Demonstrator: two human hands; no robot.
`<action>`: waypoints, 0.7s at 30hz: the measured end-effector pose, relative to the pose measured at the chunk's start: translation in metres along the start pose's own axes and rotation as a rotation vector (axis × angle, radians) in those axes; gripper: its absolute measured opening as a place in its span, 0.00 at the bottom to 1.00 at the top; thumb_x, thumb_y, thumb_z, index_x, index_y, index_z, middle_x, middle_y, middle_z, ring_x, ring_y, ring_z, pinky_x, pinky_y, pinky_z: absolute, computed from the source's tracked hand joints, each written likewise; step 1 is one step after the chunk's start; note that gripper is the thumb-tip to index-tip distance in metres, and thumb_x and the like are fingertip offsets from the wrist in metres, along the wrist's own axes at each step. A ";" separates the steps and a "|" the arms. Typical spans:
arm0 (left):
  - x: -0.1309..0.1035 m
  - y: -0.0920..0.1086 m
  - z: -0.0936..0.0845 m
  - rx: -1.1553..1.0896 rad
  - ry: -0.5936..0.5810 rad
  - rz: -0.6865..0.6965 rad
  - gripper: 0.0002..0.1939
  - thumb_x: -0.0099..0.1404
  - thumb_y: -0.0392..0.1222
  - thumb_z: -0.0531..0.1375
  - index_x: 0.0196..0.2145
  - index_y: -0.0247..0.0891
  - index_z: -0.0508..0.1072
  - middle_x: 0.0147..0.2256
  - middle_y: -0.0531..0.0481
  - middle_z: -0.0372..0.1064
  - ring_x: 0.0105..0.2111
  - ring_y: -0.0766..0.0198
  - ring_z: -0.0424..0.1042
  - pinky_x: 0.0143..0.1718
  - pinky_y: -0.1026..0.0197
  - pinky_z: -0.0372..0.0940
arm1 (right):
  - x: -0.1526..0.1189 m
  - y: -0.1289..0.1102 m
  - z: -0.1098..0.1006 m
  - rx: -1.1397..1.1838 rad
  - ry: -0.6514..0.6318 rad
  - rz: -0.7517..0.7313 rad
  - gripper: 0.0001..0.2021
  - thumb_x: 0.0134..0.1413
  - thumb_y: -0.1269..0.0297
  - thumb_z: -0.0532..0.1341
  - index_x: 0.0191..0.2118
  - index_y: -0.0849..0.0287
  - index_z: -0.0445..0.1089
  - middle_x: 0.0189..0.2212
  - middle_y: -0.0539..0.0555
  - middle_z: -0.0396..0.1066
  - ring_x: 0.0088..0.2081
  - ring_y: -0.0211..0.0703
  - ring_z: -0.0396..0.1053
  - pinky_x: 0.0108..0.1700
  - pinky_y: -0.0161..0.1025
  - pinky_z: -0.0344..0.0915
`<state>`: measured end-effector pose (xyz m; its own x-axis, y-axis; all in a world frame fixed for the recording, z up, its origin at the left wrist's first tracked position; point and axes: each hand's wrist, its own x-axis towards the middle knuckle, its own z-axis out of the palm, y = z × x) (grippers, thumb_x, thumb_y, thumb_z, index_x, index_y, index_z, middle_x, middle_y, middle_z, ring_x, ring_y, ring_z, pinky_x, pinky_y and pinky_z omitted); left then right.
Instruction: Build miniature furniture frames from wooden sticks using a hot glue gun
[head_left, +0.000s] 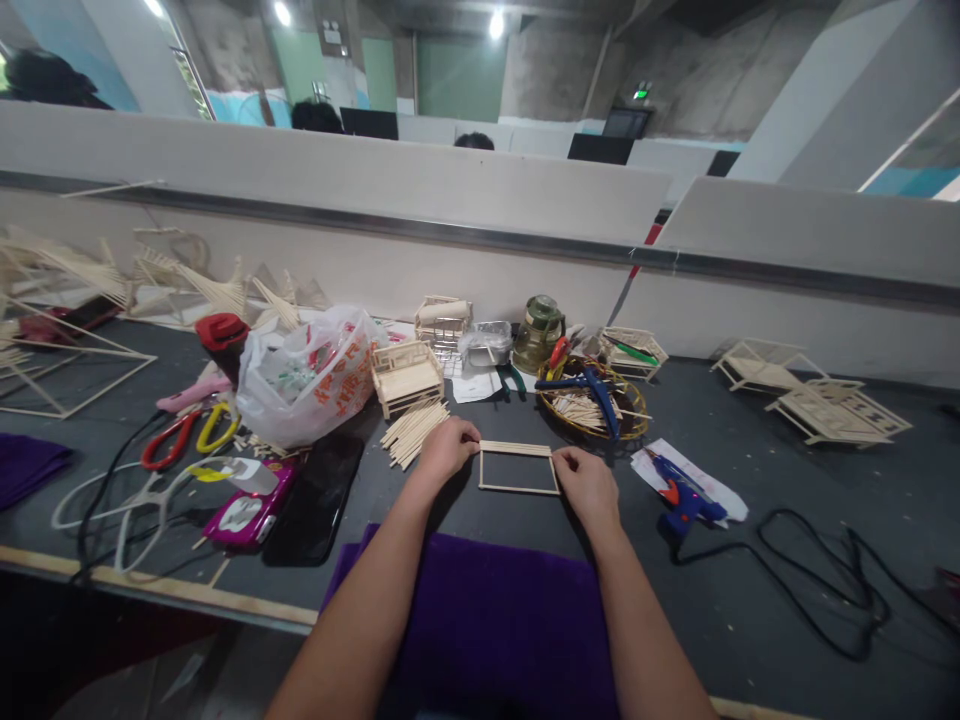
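A small rectangular frame of thin wooden sticks (517, 490) lies flat on the dark table, with a few sticks side by side along its far edge. My left hand (448, 452) pinches the far left corner between thumb and fingers. At the far right corner, my right hand (588, 485) grips the ends of the same sticks, its fingertips partly hidden. Just beyond my left hand is a pile of loose wooden sticks (411, 436). A small bench-like stick model (407, 378) stands behind that pile. Purple cloth (510, 620) lies beneath my forearms.
A blue glue gun (694, 500) rests on white paper to the right, its black cord trailing. Behind are a wicker basket (551, 408) of sticks and tools, and a jar (538, 335). Leftward sit a plastic bag (300, 375), a black phone (315, 500) and scissors (171, 440).
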<state>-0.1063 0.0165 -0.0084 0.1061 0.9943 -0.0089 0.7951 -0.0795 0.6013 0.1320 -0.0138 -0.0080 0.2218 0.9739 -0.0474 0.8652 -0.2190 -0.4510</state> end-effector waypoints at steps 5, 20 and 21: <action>0.000 0.000 -0.002 -0.008 -0.019 0.020 0.09 0.57 0.36 0.61 0.35 0.41 0.79 0.35 0.50 0.75 0.36 0.62 0.71 0.36 0.64 0.60 | 0.002 0.003 -0.001 0.040 -0.011 0.002 0.14 0.57 0.58 0.53 0.37 0.50 0.77 0.34 0.51 0.76 0.37 0.43 0.71 0.33 0.33 0.56; 0.001 -0.002 0.000 -0.003 -0.008 0.018 0.09 0.56 0.37 0.62 0.36 0.41 0.79 0.35 0.49 0.76 0.36 0.62 0.71 0.35 0.64 0.60 | 0.003 0.005 0.001 0.066 -0.016 -0.016 0.15 0.57 0.57 0.52 0.37 0.51 0.76 0.34 0.51 0.76 0.38 0.45 0.71 0.33 0.35 0.56; 0.001 -0.002 0.000 -0.003 -0.004 0.021 0.09 0.56 0.37 0.62 0.36 0.41 0.79 0.36 0.49 0.76 0.36 0.62 0.71 0.35 0.64 0.60 | 0.002 0.005 0.001 0.068 -0.018 -0.018 0.15 0.57 0.57 0.52 0.37 0.51 0.76 0.34 0.52 0.76 0.38 0.45 0.71 0.33 0.35 0.56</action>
<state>-0.1076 0.0176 -0.0099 0.1256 0.9921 0.0008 0.7907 -0.1006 0.6039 0.1364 -0.0124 -0.0113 0.1982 0.9786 -0.0545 0.8365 -0.1979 -0.5110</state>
